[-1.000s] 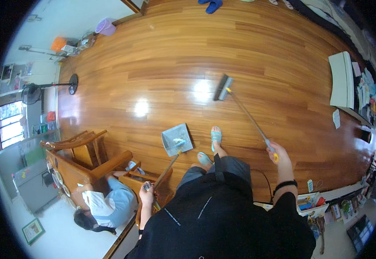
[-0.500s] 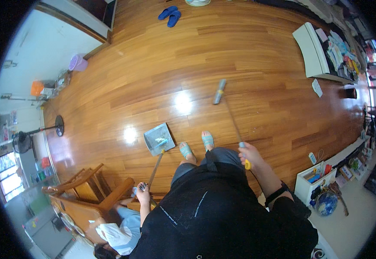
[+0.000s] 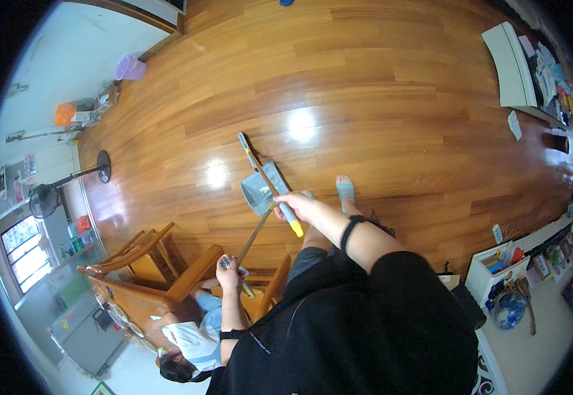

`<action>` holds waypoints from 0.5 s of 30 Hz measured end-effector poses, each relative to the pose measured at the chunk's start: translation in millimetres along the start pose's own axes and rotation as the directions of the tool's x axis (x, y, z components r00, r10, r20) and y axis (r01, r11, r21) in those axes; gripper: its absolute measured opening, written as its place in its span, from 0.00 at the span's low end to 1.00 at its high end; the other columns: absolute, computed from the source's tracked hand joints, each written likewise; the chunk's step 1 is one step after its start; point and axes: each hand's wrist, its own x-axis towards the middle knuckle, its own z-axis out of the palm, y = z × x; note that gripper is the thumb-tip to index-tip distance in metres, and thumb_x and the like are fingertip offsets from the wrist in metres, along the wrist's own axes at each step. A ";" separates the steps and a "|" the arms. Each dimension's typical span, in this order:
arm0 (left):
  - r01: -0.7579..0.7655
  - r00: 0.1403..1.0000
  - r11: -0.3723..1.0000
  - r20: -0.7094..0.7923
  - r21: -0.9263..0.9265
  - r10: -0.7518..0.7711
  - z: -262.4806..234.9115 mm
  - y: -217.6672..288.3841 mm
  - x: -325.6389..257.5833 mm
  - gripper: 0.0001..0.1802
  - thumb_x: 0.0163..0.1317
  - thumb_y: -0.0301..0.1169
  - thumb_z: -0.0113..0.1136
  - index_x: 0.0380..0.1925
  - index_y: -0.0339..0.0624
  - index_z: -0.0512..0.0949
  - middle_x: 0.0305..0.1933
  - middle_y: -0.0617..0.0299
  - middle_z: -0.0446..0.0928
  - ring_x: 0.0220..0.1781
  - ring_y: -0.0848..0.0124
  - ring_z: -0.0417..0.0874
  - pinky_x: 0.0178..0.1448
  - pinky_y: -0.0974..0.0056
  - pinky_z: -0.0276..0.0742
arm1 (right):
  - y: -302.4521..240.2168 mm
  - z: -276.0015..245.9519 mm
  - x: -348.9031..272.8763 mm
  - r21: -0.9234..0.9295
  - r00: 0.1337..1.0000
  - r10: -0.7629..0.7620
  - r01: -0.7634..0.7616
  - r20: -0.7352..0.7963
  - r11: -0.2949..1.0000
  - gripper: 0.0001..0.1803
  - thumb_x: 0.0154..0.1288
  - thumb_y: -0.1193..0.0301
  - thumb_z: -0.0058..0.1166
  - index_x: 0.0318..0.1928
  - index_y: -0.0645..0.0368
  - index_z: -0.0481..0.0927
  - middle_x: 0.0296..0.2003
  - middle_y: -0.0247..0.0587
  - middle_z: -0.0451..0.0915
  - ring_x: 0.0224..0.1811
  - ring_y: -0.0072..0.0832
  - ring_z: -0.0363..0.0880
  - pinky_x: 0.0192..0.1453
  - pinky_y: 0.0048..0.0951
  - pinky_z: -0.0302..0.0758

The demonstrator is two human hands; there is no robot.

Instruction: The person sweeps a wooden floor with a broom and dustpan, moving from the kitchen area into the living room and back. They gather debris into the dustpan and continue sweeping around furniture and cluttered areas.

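Observation:
My right hand (image 3: 293, 205) is closed round the grey and yellow grip of a broom (image 3: 289, 215). The broom's handle slants across the front of a grey long-handled dustpan (image 3: 255, 191), and its narrow head lies at the dustpan's far left edge. My left hand (image 3: 229, 271) is wrapped round the upper part of the dustpan's handle, where a shiny metallic bit shows by the fingers. The dustpan sits on the wooden floor left of my feet. My right forearm reaches across my body; the broom handle hides part of the pan.
Wooden chairs (image 3: 181, 289) stand close on the left, where another person (image 3: 191, 342) sits. A standing fan (image 3: 46, 199) and a lilac bin (image 3: 130, 68) are further left. At right are a white cabinet (image 3: 507, 66), a white box (image 3: 487, 276) and a globe (image 3: 509, 309).
My right hand has swung the broom from the right side across to the left, bringing its head beside the dustpan. My left hand keeps its hold on the dustpan. The whole view has shifted.

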 end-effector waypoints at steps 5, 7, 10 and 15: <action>0.039 0.999 0.991 0.036 -0.127 -0.035 -7.2 -4.9 2.1 0.06 0.58 0.22 0.52 0.36 0.38 0.70 0.29 0.59 0.75 0.12 0.73 0.71 0.14 0.69 0.67 | -24.9 -46.3 37.3 -0.235 0.971 -0.238 0.231 -0.003 0.944 0.10 0.62 0.67 0.48 0.27 0.58 0.71 0.18 0.33 0.70 0.16 0.21 0.68 0.19 0.19 0.66; 0.063 0.997 0.998 0.033 -0.012 -0.063 -12.0 -6.4 4.8 0.11 0.58 0.22 0.54 0.41 0.38 0.69 0.34 0.57 0.77 0.23 0.71 0.75 0.19 0.68 0.70 | -33.9 -84.7 16.3 -0.243 0.952 -0.278 0.302 0.128 0.922 0.09 0.62 0.67 0.49 0.27 0.57 0.71 0.18 0.31 0.70 0.16 0.19 0.67 0.18 0.19 0.64; 0.049 0.997 0.999 0.063 0.024 -0.050 -13.1 -6.8 13.9 0.13 0.58 0.24 0.56 0.43 0.39 0.67 0.37 0.58 0.78 0.21 0.71 0.75 0.18 0.67 0.69 | -43.9 -153.8 -59.9 -0.056 0.979 -0.203 0.203 -0.002 0.978 0.11 0.62 0.66 0.49 0.25 0.59 0.71 0.17 0.35 0.71 0.17 0.21 0.68 0.21 0.21 0.67; 0.062 0.991 0.998 0.113 0.028 -0.065 -7.0 -1.5 24.1 0.14 0.57 0.22 0.54 0.44 0.39 0.67 0.38 0.57 0.76 0.25 0.69 0.77 0.24 0.65 0.74 | -3.3 -265.3 -241.1 -0.176 0.923 -0.330 0.297 -0.197 0.938 0.09 0.65 0.64 0.47 0.32 0.54 0.70 0.19 0.28 0.69 0.16 0.17 0.65 0.20 0.18 0.65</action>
